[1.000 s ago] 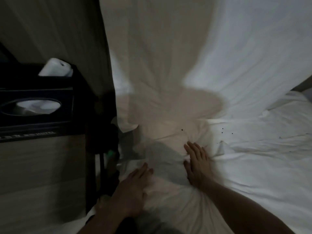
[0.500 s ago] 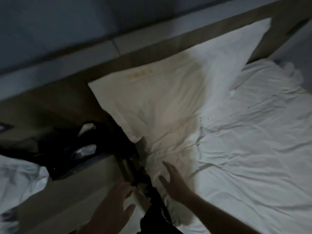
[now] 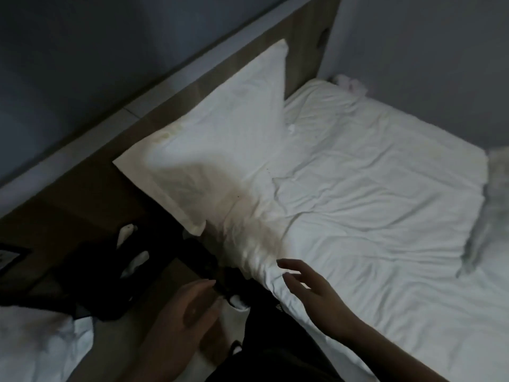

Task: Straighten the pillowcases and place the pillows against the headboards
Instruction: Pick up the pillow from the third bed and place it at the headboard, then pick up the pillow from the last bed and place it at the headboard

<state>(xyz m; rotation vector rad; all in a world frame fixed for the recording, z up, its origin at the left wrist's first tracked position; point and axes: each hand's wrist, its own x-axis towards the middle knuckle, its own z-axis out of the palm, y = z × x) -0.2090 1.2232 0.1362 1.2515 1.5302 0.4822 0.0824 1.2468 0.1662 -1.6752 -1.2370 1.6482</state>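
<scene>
Head view: a white pillow (image 3: 220,150) leans against the wooden headboard (image 3: 308,42) at the head of the bed, its lower edge on the mattress and its upper corner reaching nearly to the headboard's top edge. The pillowcase looks mostly smooth, with a yellowish stain along its lower part and one corner overhanging the bed's side. A rumpled white bed sheet (image 3: 371,216) covers the mattress, creased all over and bunched near the bed's edge just below the pillow. A second piece of white bedding (image 3: 493,205) lies at the far right edge of the frame, blurred

The right hand (image 3: 316,296) hovers over the near edge of the sheet, fingers spread and relaxed, grasping nothing; whether the fingertips touch the cloth cannot be told. The left hand (image 3: 187,315) is low in the gap beside the bed, fingers straight and together, released and empty

To the left, a dark nightstand (image 3: 91,274) sits between this bed and another stretch of white bedding (image 3: 35,346) in the bottom left corner. White tissue (image 3: 137,260) shows on the nightstand, though the dimness hides detail there
</scene>
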